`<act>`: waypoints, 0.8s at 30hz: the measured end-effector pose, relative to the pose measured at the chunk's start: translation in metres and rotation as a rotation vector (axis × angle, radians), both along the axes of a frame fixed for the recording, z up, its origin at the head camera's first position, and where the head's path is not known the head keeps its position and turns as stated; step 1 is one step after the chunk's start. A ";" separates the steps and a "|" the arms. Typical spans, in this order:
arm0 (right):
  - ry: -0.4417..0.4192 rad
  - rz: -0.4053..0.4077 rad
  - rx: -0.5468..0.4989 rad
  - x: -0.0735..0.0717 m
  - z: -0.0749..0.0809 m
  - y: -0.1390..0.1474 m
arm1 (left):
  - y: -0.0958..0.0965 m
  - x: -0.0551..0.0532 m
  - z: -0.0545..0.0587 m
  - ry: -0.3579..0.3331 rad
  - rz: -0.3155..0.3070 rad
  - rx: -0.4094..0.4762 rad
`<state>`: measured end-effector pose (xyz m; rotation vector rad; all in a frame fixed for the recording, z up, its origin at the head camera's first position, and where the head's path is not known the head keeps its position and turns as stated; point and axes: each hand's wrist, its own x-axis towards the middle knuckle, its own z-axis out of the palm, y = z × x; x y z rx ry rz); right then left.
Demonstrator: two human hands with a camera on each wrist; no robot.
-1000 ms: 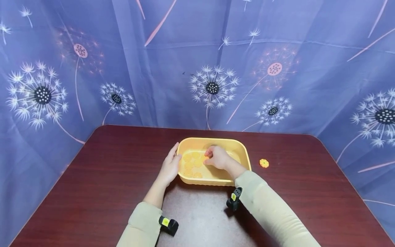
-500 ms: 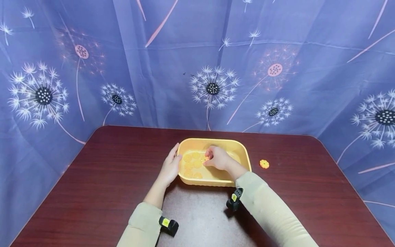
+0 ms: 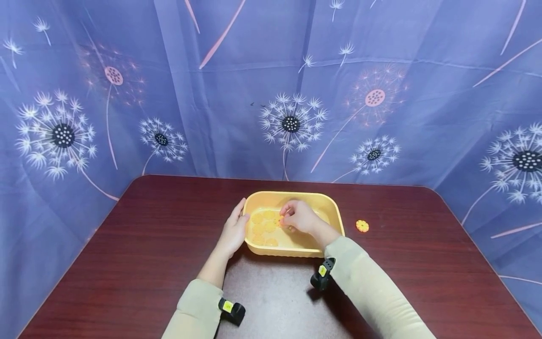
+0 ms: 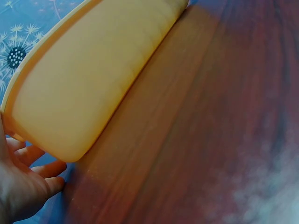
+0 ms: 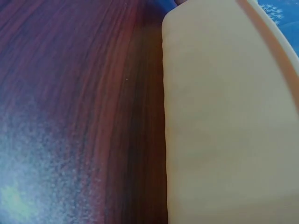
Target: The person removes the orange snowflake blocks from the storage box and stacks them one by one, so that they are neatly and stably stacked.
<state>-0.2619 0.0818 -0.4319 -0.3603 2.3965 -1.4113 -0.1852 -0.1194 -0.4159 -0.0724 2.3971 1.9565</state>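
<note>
In the head view a yellow plastic tub (image 3: 296,252) stands at the middle of the table. My left hand (image 3: 232,234) grips its left end, thumb at the rim and fingers outside; the left wrist view shows these fingers (image 4: 49,170) against the outer wall. Inside the tub, my right hand (image 3: 301,218) pinches a small orange-yellow flower-shaped disc (image 3: 277,221), partly hidden by the fingertips. Several similar yellow discs (image 3: 258,229) lie flat on the left part of the tub's floor. The right wrist view shows only the tub's outer wall (image 5: 224,112) and tabletop.
One more orange-and-yellow flower-shaped disc (image 3: 362,226) lies on the dark red-brown table (image 3: 139,254), to the right of the tub. Behind the table hangs a blue curtain (image 3: 237,117) with dandelion prints. Light glares on the tabletop near the front.
My right fingertips have shifted slightly at the disc within the tub, and the thumb has drawn closer to the fingers. The left hand keeps its hold. The head view has tilted a little.
</note>
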 end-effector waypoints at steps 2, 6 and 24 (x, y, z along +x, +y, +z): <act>-0.014 -0.009 -0.010 -0.001 -0.001 0.000 | 0.000 -0.003 -0.004 0.002 -0.004 0.004; -0.030 -0.012 -0.045 -0.001 -0.001 0.001 | -0.002 -0.012 -0.019 0.012 -0.005 0.017; -0.079 0.025 -0.123 0.003 0.002 0.001 | -0.004 -0.016 -0.034 0.008 0.016 -0.007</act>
